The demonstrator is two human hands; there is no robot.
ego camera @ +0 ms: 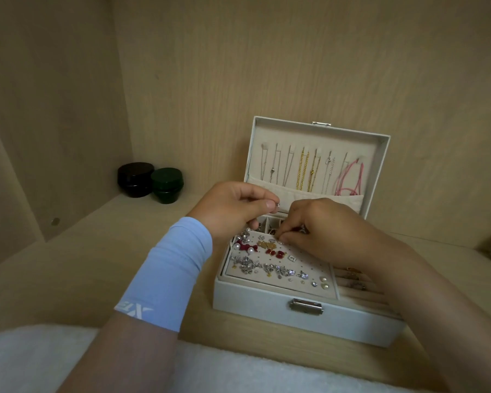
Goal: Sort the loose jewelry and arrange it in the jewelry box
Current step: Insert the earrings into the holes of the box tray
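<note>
Earrings point(277, 254) lay loose on the jewelry box's point(267, 303) perforated pad point(309, 265). The left grip point(233, 211) pinched a small silver stud point(277, 205) above it; the right grip point(323, 231) curled fingertips down, contents unclear. Each post likely needed straight entry into a free hole.

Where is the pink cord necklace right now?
In the head view, the pink cord necklace hangs at the right end of the white jewelry box's open lid, beside the thin silver chains.

Black jar point(135, 179) and green jar point(167, 185) stand touching in the shelf's point(97, 265) left corner; white cloth point(40, 361) lies along the front.
</note>
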